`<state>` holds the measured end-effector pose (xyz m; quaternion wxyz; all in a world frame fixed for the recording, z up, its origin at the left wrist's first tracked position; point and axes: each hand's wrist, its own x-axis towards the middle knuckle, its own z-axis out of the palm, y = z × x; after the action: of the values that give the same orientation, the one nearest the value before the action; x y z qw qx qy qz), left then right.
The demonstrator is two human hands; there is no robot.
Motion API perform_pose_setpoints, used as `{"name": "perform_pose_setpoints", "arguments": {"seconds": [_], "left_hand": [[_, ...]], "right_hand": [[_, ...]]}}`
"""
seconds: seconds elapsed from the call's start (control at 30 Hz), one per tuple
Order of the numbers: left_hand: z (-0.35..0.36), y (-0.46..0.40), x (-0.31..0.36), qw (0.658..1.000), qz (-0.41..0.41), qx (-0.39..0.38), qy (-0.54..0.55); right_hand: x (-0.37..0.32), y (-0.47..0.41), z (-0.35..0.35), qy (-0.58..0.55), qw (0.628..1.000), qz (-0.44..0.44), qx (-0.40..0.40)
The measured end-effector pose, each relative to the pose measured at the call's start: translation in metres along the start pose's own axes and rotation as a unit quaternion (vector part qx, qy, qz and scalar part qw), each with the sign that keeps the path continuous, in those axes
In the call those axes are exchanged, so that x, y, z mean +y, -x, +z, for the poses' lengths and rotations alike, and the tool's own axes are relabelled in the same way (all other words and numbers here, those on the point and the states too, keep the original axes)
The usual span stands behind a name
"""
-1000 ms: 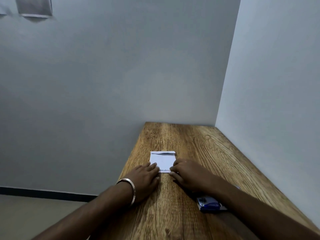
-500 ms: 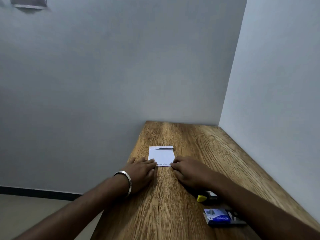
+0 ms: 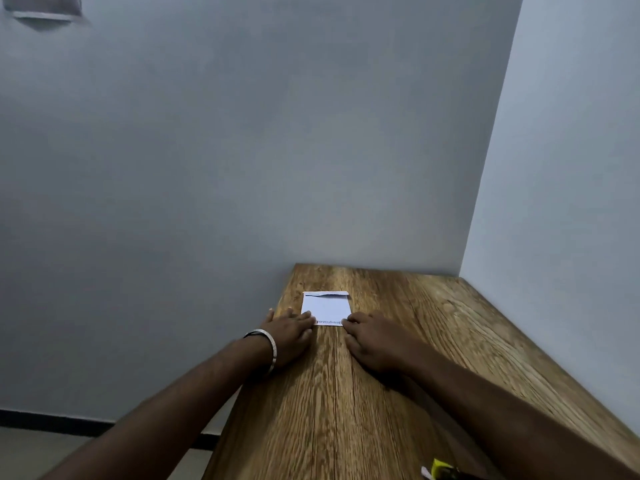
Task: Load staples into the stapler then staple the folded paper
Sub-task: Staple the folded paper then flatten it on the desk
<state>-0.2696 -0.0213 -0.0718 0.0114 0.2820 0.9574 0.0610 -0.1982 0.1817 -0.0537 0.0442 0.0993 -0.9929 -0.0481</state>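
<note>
A small folded white paper (image 3: 326, 306) lies flat on the wooden table (image 3: 398, 341), printed text along its near edge. My left hand (image 3: 289, 332), with a metal bangle on the wrist, rests palm down with its fingertips on the paper's near left corner. My right hand (image 3: 374, 341) lies palm down, fingertips touching the near right corner. A yellow and black object (image 3: 441, 473), probably the stapler, peeks in at the bottom edge under my right forearm. The blue staple box is out of view.
The table stands in a corner, with grey walls behind it and along its right side. Its left edge drops to the floor. A grey panel (image 3: 43, 6) hangs on the wall at the top left.
The view has tilted upward, so the blue staple box has left the frame and the yellow object is now at the bottom edge. Both hands stay pressed on the paper's near corners.
</note>
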Motion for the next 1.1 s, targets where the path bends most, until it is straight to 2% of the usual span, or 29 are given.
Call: {"name": "perform_pose_setpoints", "arguments": {"seconds": [0.3,0.43,0.6,1.1], "left_hand": [[-0.006,-0.088,-0.032,0.997,-0.053,0.013,0.049],[-0.003,-0.109,-0.043,0.994,-0.074,0.03,0.074],[0.0,-0.118,-0.047,0.99,-0.077,0.048,0.108],[0.004,-0.118,-0.047,0.994,-0.074,0.05,0.069]], "right_hand": [[0.025,-0.088,0.017,-0.051,0.997,0.047,-0.026],[0.028,-0.109,0.024,-0.08,0.995,0.05,-0.009],[0.03,-0.115,0.033,-0.098,0.994,0.046,0.019],[0.03,-0.114,0.034,-0.105,0.993,0.053,0.02]]}}
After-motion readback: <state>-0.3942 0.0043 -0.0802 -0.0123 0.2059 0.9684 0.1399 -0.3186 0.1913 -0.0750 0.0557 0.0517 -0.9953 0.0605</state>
